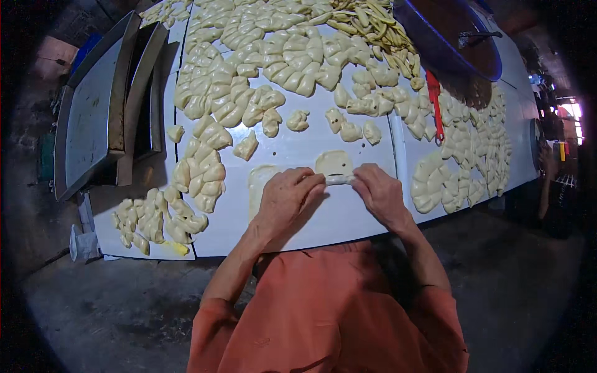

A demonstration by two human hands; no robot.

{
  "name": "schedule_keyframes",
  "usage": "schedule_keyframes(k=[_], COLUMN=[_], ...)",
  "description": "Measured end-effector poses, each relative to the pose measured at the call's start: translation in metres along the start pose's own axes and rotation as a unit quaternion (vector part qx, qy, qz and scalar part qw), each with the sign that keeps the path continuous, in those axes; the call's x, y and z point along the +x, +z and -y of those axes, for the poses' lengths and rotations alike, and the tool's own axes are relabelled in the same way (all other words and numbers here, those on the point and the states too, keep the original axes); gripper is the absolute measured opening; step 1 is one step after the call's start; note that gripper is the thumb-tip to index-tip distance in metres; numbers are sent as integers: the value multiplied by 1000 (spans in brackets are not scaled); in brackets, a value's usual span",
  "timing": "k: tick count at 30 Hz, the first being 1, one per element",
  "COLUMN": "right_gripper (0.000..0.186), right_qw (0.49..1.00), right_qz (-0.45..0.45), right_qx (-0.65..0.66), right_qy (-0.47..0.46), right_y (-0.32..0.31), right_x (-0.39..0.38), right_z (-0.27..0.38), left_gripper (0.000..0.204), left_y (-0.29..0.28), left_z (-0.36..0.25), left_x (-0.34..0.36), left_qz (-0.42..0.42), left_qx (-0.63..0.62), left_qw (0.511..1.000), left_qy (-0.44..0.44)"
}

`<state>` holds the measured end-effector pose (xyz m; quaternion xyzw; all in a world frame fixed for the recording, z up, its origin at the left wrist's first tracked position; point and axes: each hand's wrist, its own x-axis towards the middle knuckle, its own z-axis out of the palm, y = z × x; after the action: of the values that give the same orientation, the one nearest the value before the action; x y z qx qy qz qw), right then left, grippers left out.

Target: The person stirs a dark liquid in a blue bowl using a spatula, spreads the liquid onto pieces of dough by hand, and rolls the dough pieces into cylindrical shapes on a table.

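Note:
My left hand (287, 196) and my right hand (379, 193) pinch the two ends of a rolled lower edge on a small flat dough piece (334, 160). Small dark bits lie on this piece. Another flat dough sheet (258, 183) is beside my left hand, partly behind it, on the white tabletop (323, 224). Several small filled dough lumps (350, 130) sit just beyond my hands, with a few loose dark bits near them.
Shaped dough (292, 62) covers much of the table, also at right (457, 158) and front left (149, 217). Metal trays (90, 112) stand at left. Pale yellow strips (367, 25), a blue bowl (420, 28) and a red utensil (435, 105) lie behind. Someone's arm (546, 168) shows far right.

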<state>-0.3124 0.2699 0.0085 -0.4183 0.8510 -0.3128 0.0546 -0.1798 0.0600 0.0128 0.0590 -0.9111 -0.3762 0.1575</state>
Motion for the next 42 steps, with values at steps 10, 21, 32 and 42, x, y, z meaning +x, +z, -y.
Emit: schedule_keyframes(k=[10, 21, 32, 42], right_gripper=[19, 12, 24, 60], right_qw=[992, 990, 978, 964], right_qz=[17, 116, -41, 69], right_qx=[-61, -11, -148, -183], right_qy=[-111, -76, -142, -181], right_y=[5, 0, 15, 8], right_x=[7, 22, 13, 27], right_z=[-12, -15, -18, -17], left_gripper=[18, 10, 21, 64], left_y=[7, 8, 8, 13], left_z=[2, 7, 2, 1], left_x=[6, 18, 8, 26], left_qz=[25, 78, 23, 116], left_qx=[63, 52, 132, 211], left_qw=[995, 995, 991, 970], left_qy=[73, 16, 10, 1])
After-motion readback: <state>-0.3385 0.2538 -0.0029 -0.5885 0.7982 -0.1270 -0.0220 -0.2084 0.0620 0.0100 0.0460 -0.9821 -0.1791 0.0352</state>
